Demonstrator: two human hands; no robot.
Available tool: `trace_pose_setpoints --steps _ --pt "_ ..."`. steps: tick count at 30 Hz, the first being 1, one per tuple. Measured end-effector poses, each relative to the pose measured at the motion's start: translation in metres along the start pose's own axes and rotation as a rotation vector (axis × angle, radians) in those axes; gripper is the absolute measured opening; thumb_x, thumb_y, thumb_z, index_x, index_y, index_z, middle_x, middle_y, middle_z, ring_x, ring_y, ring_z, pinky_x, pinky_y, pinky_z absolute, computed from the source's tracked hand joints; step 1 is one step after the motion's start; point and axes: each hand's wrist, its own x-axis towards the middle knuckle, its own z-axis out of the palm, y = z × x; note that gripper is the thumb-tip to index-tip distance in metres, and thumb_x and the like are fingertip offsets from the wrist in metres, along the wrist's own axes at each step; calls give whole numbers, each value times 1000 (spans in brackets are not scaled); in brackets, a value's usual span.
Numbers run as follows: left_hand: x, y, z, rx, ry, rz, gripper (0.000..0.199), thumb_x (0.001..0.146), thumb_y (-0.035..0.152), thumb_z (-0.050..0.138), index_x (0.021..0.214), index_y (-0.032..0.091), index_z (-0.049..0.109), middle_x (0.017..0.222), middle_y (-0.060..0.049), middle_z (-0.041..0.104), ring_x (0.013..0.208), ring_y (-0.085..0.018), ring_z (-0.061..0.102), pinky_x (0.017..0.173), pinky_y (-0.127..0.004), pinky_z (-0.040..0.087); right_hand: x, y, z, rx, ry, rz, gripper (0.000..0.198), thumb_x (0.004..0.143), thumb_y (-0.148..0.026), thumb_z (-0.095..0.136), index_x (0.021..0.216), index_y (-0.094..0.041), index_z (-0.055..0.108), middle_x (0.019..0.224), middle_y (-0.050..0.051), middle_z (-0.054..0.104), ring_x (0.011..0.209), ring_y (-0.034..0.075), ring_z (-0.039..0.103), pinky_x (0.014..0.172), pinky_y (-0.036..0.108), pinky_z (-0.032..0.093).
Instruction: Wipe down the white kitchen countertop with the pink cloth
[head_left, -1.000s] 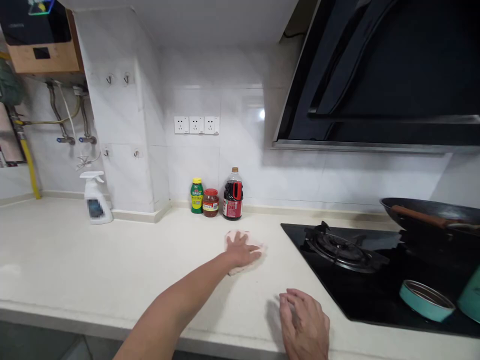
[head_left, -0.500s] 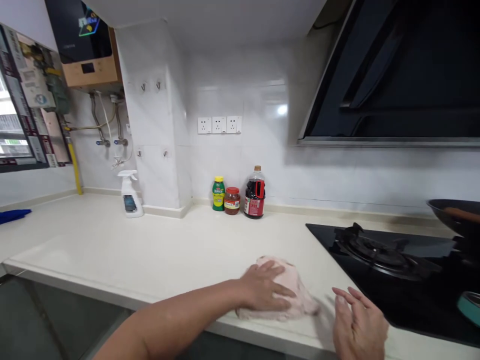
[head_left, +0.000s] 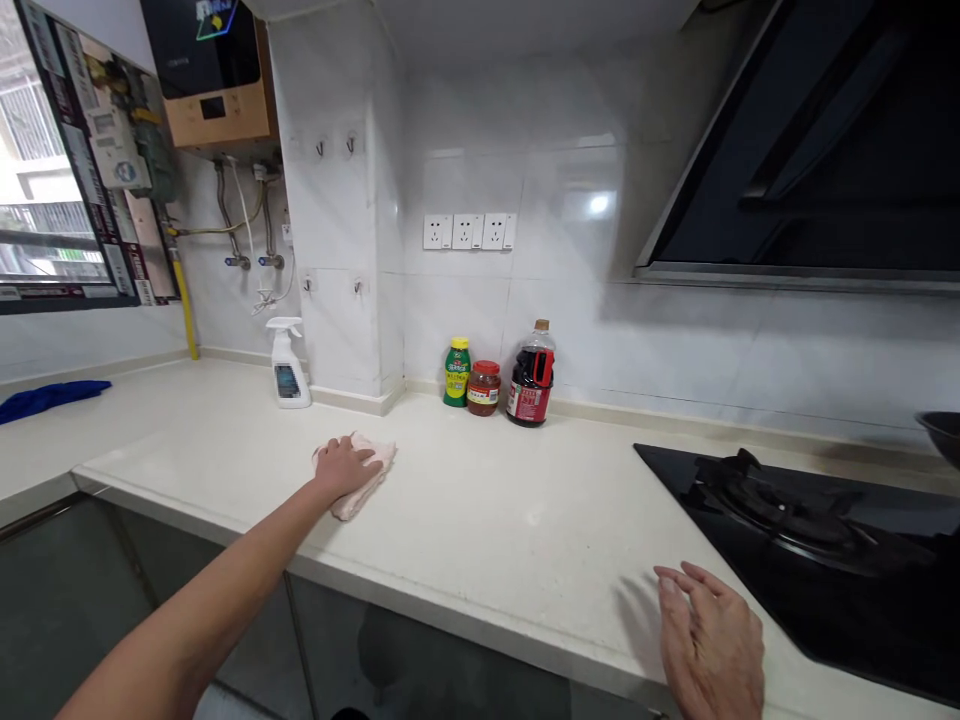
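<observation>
Loosely spread left hand point(head_left: 345, 468), cloth point(head_left: 380, 453) beneath

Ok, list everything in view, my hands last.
Counter: 1, white, centre
Cloth: 1, pink, on counter
Rag: 1, blue, far left
Spray bottle: 1, white, left
Small bottle: 1, green, back
Jar: 1, reddish, back
Large bottle: 1, dark, back
Sockets: 3, white, above jar
Hooks: 4, metallic, left
Heater: 1, black and tan, left
Meter: 1, whitish, left
Hose: 1, yellow, left
Valves: 2, blue handles, left
Window: 1, dark-framed, far left
Hood: 1, black, upper right
Stove: 1, black, right
Pan: 1, black, right edge
Cupboards: count unclear, grey, below
Left hand: 1, bare, on cloth
Right hand: 1, bare, near stove
</observation>
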Motion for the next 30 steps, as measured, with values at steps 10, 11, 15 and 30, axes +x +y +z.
trace_pose_setpoints --steps 10,11,15,30 --pt "-33 113 21 -95 -146 207 64 90 74 30 145 49 50 165 0 34 153 -45 11 115 -71 8 0 -16 -5 47 -7 66 68 99 -70 27 99 -18 71 122 17 57 119 41 49 103 61 36" --pt "-39 137 22 -117 -166 271 65 90 76 29 146 49 49 166 1 31 153 -45 9 116 -71 5 0 -16 -5 48 8 61 69 99 -70 26 99 -17 71 121 18 57 119 41 49 103 61 35" --pt "-76 229 23 -201 -258 519 70 87 80 25 147 50 46 169 2 24 154 -45 1 116 -72 -2 -1 -9 -3 55 58 38 69 100 -69 26 99 -16 70 120 18 58 117 39 51 104 59 35" --pt "-153 237 26 -397 -307 857 65 87 77 39 141 45 56 166 -1 33 155 -40 10 118 -68 7 5 46 -3 171 -228 245 74 99 -69 18 116 -17 68 122 15 61 125 38 48 111 59 33"
